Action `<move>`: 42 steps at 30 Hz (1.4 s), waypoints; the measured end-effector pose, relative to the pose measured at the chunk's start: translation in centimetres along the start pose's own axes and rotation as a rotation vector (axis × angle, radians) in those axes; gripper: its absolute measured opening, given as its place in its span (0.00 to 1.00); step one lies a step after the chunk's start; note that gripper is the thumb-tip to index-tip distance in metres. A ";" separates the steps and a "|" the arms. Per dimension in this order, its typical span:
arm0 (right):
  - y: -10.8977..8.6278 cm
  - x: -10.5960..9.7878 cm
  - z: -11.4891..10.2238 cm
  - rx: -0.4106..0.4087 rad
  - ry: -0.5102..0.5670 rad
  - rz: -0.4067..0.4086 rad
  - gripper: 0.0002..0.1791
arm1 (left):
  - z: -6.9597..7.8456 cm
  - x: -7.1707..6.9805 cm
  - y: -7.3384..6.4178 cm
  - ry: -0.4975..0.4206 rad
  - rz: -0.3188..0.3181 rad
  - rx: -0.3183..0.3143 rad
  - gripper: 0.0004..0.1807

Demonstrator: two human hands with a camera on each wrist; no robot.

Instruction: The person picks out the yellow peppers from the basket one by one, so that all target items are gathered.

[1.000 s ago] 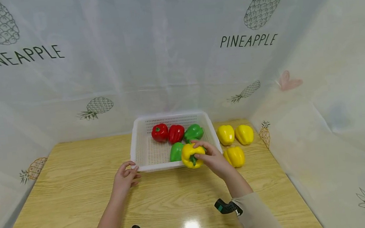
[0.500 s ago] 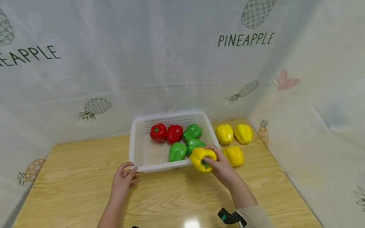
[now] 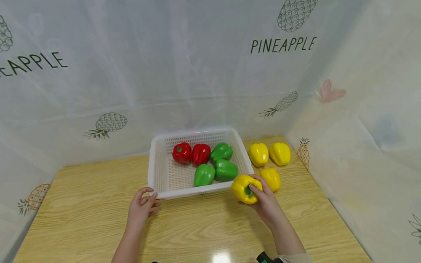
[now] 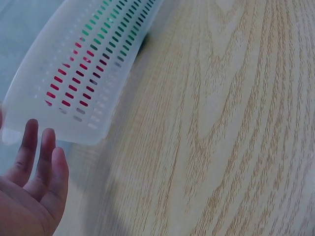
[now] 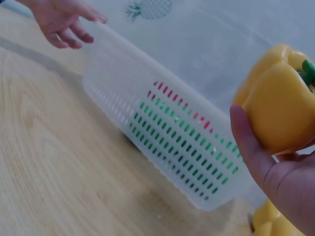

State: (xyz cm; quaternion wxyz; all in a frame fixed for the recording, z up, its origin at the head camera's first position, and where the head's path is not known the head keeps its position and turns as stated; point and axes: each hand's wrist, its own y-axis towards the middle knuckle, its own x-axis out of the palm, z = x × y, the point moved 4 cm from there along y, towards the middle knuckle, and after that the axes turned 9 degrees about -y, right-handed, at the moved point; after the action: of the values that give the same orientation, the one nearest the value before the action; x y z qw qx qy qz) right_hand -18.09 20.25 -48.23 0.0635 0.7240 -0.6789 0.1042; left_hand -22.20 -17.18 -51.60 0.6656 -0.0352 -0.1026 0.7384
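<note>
In the head view my right hand point(image 3: 266, 200) grips a yellow bell pepper point(image 3: 242, 189) just in front of the basket's right corner. Its green stem faces my thumb; in the right wrist view the bell pepper point(image 5: 275, 101) is raised beside the basket wall. My left hand point(image 3: 139, 209) pinches the front left corner of the white plastic basket point(image 3: 180, 193) between thumb and index finger, the other fingers loose below the rim. Inside the basket lie two red bell peppers point(image 3: 201, 154) and three green ones, one green bell pepper point(image 3: 204, 175) near the front wall.
Right of the basket, three more yellow bell peppers point(image 3: 280, 154) sit on the wooden table point(image 3: 88, 211). One of them is partly behind my right hand. A pineapple-print curtain point(image 3: 189, 66) hangs behind and at both sides of the table.
My right hand has drawn the yellow bell pepper from over the basket's front rim rightward and toward me. A green bell pepper it covered now shows. The left hand stays at the corner.
</note>
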 end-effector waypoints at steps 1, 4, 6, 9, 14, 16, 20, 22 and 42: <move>-0.1 -0.2 0.1 0.004 0.016 0.007 0.17 | 0.0 0.0 0.0 0.001 0.000 0.001 0.16; -0.5 -0.6 0.1 0.000 0.052 0.011 0.18 | 0.1 0.0 0.0 0.001 -0.001 0.006 0.17; -0.7 -0.9 0.1 -0.013 0.053 0.009 0.20 | 0.1 0.0 0.0 0.000 0.001 0.008 0.17; -1.2 -1.3 -0.1 -0.043 0.044 0.004 0.21 | 0.0 0.0 0.0 0.001 0.001 0.005 0.16; -1.9 -2.5 -0.6 -0.089 0.009 -0.014 0.29 | -0.2 -0.1 0.1 -0.007 0.005 0.004 0.16; -2.0 -3.0 -0.6 -0.092 -0.011 -0.021 0.34 | -0.1 -0.1 0.1 -0.013 0.008 0.006 0.16; -2.3 -4.0 -0.6 -0.083 -0.048 -0.010 0.43 | 0.0 -0.2 0.1 -0.021 0.009 0.004 0.17; -2.4 -4.5 -0.6 -0.072 -0.077 0.013 0.45 | 0.1 -0.2 0.0 -0.025 0.007 0.004 0.17; -2.7 -9.3 -1.2 0.039 -0.386 0.233 0.49 | 0.4 0.0 -0.2 -0.007 -0.003 0.012 0.16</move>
State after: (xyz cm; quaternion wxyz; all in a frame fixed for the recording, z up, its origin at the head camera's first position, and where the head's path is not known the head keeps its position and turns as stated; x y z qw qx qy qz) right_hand -15.99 29.75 -49.14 -0.0940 0.6485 -0.7552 -0.0164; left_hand -22.05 -17.24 -51.20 0.6664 -0.0286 -0.1005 0.7382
